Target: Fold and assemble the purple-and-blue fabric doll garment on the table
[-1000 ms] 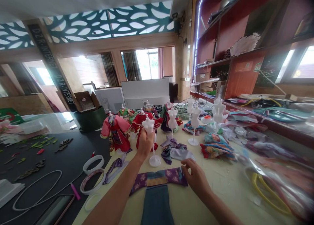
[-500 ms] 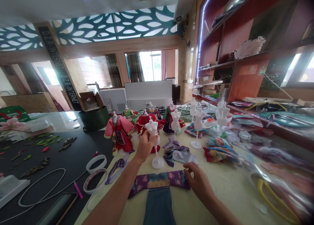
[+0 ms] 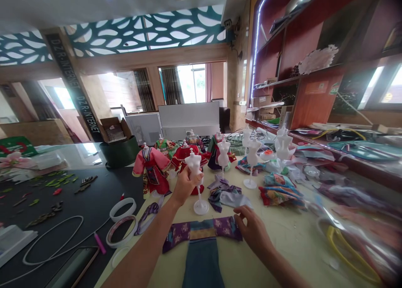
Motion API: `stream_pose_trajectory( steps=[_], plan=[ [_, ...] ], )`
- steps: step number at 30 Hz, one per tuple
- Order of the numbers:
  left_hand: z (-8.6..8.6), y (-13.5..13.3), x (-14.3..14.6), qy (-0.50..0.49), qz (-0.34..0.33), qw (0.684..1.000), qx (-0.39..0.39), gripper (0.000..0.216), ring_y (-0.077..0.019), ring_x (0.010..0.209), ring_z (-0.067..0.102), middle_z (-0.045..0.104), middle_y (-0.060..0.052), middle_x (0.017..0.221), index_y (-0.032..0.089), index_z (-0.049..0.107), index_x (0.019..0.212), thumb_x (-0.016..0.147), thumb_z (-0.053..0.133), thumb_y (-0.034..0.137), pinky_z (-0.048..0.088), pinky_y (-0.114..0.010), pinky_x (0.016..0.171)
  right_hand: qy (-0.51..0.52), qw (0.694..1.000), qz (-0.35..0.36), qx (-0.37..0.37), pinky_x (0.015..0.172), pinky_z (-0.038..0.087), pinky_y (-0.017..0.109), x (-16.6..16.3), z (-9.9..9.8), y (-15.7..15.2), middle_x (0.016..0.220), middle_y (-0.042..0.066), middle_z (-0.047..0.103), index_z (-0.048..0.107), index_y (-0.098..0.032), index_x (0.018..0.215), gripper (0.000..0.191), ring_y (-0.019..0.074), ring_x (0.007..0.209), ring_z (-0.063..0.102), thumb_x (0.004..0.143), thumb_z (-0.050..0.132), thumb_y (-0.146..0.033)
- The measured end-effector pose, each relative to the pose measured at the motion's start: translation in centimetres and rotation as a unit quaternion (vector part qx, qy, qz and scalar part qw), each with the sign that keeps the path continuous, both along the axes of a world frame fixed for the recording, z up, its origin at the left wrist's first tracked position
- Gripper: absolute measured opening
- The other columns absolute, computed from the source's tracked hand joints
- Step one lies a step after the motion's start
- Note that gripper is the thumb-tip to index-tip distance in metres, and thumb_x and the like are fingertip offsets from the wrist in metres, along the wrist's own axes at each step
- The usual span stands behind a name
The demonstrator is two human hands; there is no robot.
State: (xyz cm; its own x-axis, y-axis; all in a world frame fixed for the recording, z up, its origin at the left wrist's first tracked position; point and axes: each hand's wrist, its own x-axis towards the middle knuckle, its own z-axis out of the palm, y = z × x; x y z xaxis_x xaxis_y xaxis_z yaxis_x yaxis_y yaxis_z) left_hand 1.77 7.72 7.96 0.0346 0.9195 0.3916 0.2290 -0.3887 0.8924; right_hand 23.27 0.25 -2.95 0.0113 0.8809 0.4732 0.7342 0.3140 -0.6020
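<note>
My left hand (image 3: 184,185) grips a small white mannequin stand (image 3: 195,170) by its torso, holding it upright with its round base (image 3: 201,206) at the table surface. My right hand (image 3: 253,230) rests with curled fingers on the right sleeve of a purple and teal doll dress (image 3: 202,237), which lies flat on the cream table (image 3: 282,233) in front of me. A small heap of purple and grey cloth (image 3: 226,195) lies just beyond my right hand.
Dressed doll mannequins, one in pink (image 3: 151,171), and bare white mannequins (image 3: 252,154) stand further back. Folded fabrics (image 3: 280,190) and plastic bags (image 3: 351,233) lie to the right. Tape rolls (image 3: 122,209), a white cable and a phone (image 3: 71,268) lie on the black surface at left.
The white mannequin stand in my left hand has shifted slightly. My right hand has stayed on the dress sleeve. The view has moved a little.
</note>
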Motion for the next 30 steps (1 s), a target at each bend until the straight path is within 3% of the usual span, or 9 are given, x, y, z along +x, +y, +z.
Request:
stream_pose_trajectory(
  steps=[21, 30],
  plan=[
    [-0.8, -0.1, -1.6, 0.041, -0.005, 0.999, 0.023, 0.035, -0.0193, 0.08, 0.059, 0.065, -0.007, 0.09, 0.013, 0.059, 0.1, 0.073, 0.058, 0.035, 0.046, -0.028, 0.071, 0.005, 1.0, 0.003, 0.016, 0.058, 0.045, 0.026, -0.1, 0.4, -0.1, 0.076, 0.005, 0.063, 0.062, -0.017, 0.081, 0.022, 0.0161, 0.062, 0.06, 0.08, 0.042, -0.027],
    [-0.1, -0.5, -0.7, 0.083, 0.0, 0.996, 0.024, 0.034, -0.0215, 0.081, 0.059, 0.065, -0.007, 0.089, 0.014, 0.058, 0.099, 0.073, 0.058, 0.035, 0.046, -0.03, 0.074, 0.003, 1.0, -0.005, 0.021, 0.056, 0.044, 0.026, 0.0, -0.1, 0.0, 0.074, 0.004, 0.063, 0.062, -0.018, 0.081, 0.021, 0.0143, 0.054, 0.056, 0.079, 0.043, -0.027]
  ],
)
